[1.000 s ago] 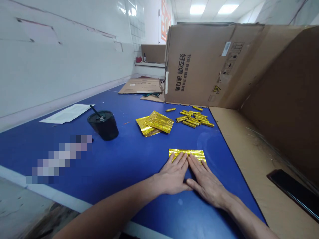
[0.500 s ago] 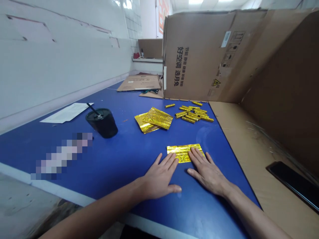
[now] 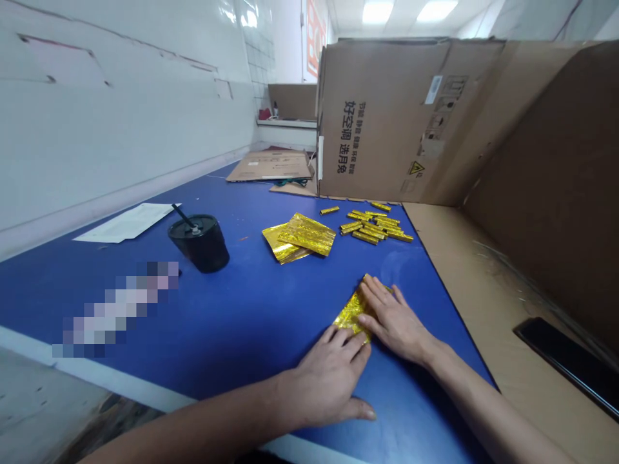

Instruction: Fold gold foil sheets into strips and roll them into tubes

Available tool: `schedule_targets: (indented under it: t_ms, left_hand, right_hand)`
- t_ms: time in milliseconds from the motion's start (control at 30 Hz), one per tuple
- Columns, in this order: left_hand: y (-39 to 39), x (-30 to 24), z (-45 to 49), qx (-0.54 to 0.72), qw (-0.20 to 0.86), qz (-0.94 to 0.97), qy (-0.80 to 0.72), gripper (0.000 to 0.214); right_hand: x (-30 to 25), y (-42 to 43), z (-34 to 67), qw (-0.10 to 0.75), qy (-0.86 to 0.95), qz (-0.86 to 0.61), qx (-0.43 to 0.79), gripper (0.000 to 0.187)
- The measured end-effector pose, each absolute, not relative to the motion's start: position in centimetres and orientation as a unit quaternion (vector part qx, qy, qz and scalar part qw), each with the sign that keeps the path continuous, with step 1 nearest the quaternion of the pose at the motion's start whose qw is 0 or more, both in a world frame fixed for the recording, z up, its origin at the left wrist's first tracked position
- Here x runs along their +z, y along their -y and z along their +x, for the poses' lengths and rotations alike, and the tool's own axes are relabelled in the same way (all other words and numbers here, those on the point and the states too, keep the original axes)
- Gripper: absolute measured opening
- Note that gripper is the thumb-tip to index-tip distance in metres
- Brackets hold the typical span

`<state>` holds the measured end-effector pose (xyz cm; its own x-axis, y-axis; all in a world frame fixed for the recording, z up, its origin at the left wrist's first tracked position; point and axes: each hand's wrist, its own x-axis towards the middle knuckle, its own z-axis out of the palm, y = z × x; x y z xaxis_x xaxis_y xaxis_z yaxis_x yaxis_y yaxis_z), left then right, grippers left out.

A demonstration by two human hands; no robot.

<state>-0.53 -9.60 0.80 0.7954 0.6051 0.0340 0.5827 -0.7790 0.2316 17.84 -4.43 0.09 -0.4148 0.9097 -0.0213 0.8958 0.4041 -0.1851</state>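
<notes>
A crumpled gold foil sheet (image 3: 352, 314) lies on the blue table (image 3: 251, 322), turned diagonally. My right hand (image 3: 391, 322) presses on its upper part, with the fingers spread over it and the thumb along its edge. My left hand (image 3: 329, 377) rests on the table just below, its fingertips at the foil's lower edge. Further ahead lies a small stack of flat gold foil sheets (image 3: 300, 237). To its right sit several short rolled gold foil sticks (image 3: 372, 227), loosely heaped.
A black lidded cup with a straw (image 3: 199, 245) and a white paper sheet (image 3: 128, 222) stand left of the foil. A pixelated patch (image 3: 116, 309) hides part of the table. Upright cardboard (image 3: 382, 122) walls the far and right sides. A black phone (image 3: 565, 364) lies on cardboard at right.
The foil sheet has turned from lying across to a diagonal and looks more compact. My right hand has moved onto it. My left hand has slid down and toward it.
</notes>
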Motion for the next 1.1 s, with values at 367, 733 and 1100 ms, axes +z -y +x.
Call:
schedule_targets:
  t_ms: [367, 733, 1100]
  left_hand:
    - [9.3, 0.2, -1.0, 0.058, 0.129, 0.942, -0.303, 0.078]
    - [7.2, 1.2, -1.3, 0.063, 0.111, 0.932, -0.34, 0.06]
    - [4.1, -1.4, 3.7, 0.057, 0.135, 0.916, -0.374, 0.093]
  right_hand:
    - [-1.2, 3.5, 18.6, 0.007, 0.858, -0.503, 0.105, 0.067]
    - [-2.0, 2.2, 18.3, -0.004, 0.757, -0.653, 0.032, 0.07]
    - [-1.5, 2.6, 17.9, -0.036, 0.729, -0.682, 0.038, 0.058]
